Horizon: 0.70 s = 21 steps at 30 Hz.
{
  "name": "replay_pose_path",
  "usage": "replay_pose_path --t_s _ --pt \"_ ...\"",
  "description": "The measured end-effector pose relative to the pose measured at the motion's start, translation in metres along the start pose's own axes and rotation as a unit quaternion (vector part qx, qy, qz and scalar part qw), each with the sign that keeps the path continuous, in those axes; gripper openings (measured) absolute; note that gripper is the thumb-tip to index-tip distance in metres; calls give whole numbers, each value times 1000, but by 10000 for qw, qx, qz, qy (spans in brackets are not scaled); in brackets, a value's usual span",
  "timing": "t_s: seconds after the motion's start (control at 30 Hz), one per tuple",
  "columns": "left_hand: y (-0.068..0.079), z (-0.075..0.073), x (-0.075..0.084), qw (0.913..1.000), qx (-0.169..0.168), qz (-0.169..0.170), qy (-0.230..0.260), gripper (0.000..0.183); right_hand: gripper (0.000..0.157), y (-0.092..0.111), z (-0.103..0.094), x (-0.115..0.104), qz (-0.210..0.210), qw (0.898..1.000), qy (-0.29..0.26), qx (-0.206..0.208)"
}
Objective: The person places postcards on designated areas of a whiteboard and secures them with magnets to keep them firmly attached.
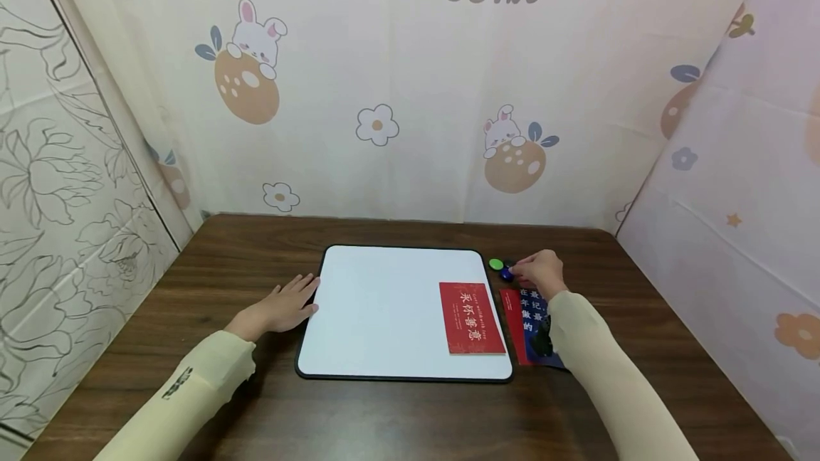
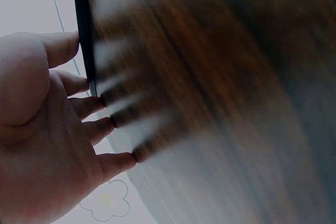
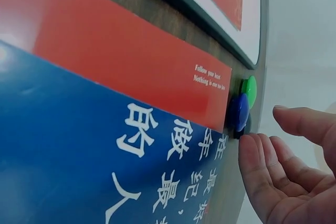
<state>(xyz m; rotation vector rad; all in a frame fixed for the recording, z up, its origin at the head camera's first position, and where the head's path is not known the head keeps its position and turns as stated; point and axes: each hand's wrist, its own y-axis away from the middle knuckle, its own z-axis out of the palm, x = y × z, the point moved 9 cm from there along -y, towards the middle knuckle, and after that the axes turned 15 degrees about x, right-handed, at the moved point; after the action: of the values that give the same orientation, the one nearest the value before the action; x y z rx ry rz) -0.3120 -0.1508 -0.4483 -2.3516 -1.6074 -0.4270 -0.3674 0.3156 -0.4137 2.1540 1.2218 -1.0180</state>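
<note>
A white board (image 1: 378, 311) with a dark rim lies flat on the table. My left hand (image 1: 282, 306) rests at its left edge, fingers spread, with fingertips against the rim and the table in the left wrist view. On the board's right side lies a red card (image 1: 456, 329) with white characters. Beyond the board's right edge are a green round magnet (image 1: 496, 264), a blue one (image 3: 240, 113) and a dark one (image 3: 247, 129), close together. My right hand (image 1: 541, 274) is beside them, fingertips close to the dark magnet, thumb apart from the fingers and nothing visible between.
Right of the board, a blue card (image 3: 68, 145) with white characters overlaps another red card (image 3: 157, 56) on the wooden table (image 1: 359, 418). A dark object (image 1: 542, 338) is on the blue card by the right sleeve. Patterned curtains (image 1: 384, 176) stand behind the table and at both sides.
</note>
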Motion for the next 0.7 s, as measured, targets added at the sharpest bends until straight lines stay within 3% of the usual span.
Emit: replay_pose_path --t_s 0.27,0.5,0.7 --pt "-1 0 0 10000 10 -5 -44 59 26 -7 -1 4 205 9994 181 225" --pt "1 1 1 10000 -14 -19 -22 59 41 -11 5 14 476 9983 142 302" --pt "0 0 2 10000 6 -1 -25 59 41 -12 8 18 564 9978 99 335"
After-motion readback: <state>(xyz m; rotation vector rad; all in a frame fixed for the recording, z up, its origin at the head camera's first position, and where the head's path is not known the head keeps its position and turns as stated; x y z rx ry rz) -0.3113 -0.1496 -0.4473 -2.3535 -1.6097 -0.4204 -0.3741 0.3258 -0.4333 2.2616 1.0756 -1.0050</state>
